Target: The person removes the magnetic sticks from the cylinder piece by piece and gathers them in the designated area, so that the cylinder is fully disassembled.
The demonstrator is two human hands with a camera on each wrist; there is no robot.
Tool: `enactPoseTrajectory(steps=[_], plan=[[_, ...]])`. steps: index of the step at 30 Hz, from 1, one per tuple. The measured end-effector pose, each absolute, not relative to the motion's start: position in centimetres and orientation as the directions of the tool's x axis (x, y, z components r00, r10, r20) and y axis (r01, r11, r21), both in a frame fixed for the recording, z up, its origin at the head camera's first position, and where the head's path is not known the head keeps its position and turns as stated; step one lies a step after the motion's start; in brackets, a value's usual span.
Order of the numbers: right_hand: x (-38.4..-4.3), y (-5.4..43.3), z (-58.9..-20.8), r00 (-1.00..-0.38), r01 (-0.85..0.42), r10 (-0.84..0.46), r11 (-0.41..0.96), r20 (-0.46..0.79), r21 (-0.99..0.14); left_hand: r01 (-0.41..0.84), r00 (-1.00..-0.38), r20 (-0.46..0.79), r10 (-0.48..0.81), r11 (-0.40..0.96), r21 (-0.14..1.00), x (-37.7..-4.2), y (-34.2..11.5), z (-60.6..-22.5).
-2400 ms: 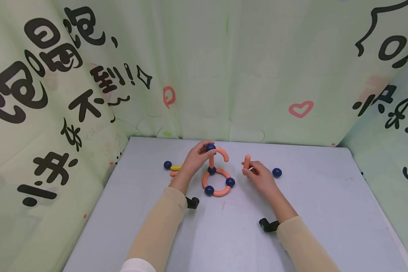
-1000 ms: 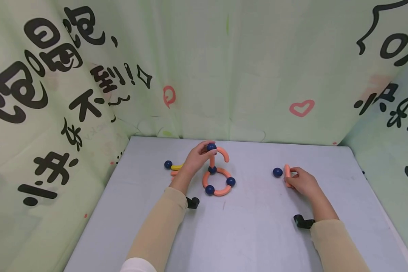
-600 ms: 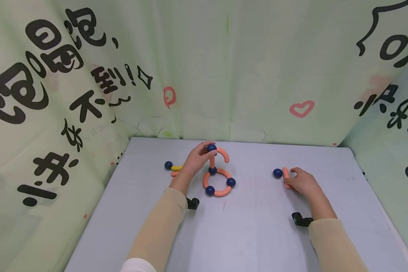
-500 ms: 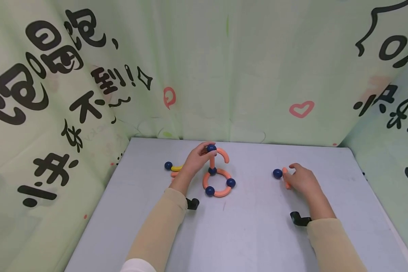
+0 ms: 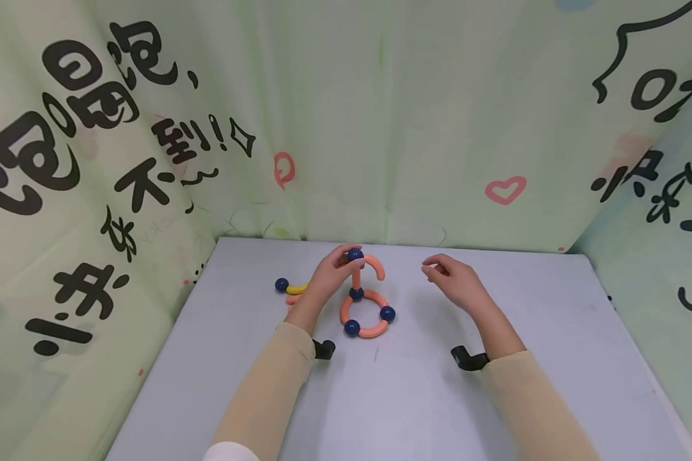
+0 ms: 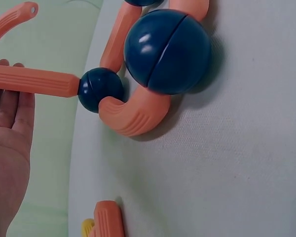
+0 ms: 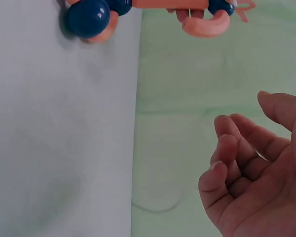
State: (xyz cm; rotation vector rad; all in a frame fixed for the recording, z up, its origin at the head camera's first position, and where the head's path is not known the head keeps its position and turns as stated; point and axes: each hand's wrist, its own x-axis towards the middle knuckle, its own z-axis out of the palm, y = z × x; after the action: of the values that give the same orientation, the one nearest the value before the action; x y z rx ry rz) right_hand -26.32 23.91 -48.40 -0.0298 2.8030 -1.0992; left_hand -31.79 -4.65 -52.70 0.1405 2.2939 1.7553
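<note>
1. Head view: the left hand [image 5: 330, 274] pinches the top blue ball [image 5: 354, 254] of an orange-and-blue toy figure [image 5: 364, 301] that stands near the middle back of the grey desk [image 5: 380, 397]. An upright orange rod [image 5: 357, 274] joins that ball to a flat ring of orange arcs and blue balls. The right hand [image 5: 457, 286] hovers just right of the figure, holding nothing, its fingers loosely curled. A loose blue ball [image 5: 281, 284] and a yellow piece [image 5: 296, 289] lie on the desk behind the left hand.
2. Left wrist view: the fingers [image 6: 12, 111] lie beside the orange rod [image 6: 34, 82], close to the ring on the desk.
3. Right wrist view: the right hand [image 7: 256, 173] is empty, fingers slackly bent, apart from the figure [image 7: 148, 12].
</note>
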Motion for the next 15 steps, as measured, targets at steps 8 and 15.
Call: enactPoseTrajectory(steps=[8, 15], plan=[[-27.8, 19.2, -48.4, -0.982, -0.006, -0.139, 0.703, -0.13, -0.712, -0.066, -0.961, -0.133, 0.244, 0.267, 0.961, -31.7, -4.6, -53.0], [-29.0, 16.8, -48.8, -0.973, -0.031, -0.191, 0.662, -0.129, -0.749, -0.036, -0.96, -0.103, 0.262, 0.248, 0.968, -31.8, -4.8, -53.1]])
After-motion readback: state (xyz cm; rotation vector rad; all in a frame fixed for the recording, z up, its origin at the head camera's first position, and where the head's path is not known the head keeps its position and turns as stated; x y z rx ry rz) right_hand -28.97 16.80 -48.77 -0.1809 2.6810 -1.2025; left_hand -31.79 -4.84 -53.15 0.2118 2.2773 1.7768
